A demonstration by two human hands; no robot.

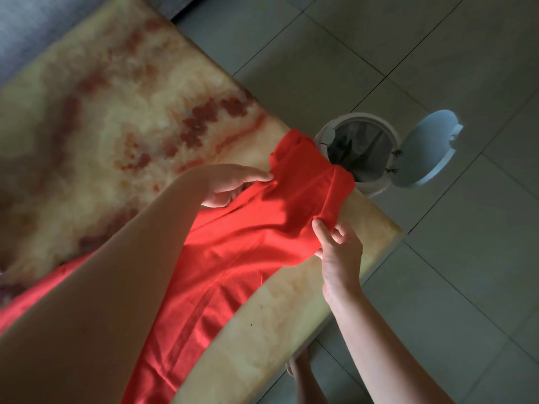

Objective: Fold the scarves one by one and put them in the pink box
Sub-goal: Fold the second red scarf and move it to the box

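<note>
Both our left hand [230, 185] and right hand [338, 246] pinch the thin red fabric scarf [248, 243] on the marbled worktop [116, 126]; a loosened grip risks it sliding floorward.

A marbled table [122, 118], cream with red-brown veining, fills the left of the view. Right of the table lies a floor [437, 258] of grey-green tiles. Just beside the table's right edge stands a white bin [376, 186], its round lid [428, 150] swung open. Beyond the table's far corner a grey surface [26, 27] shows.
</note>
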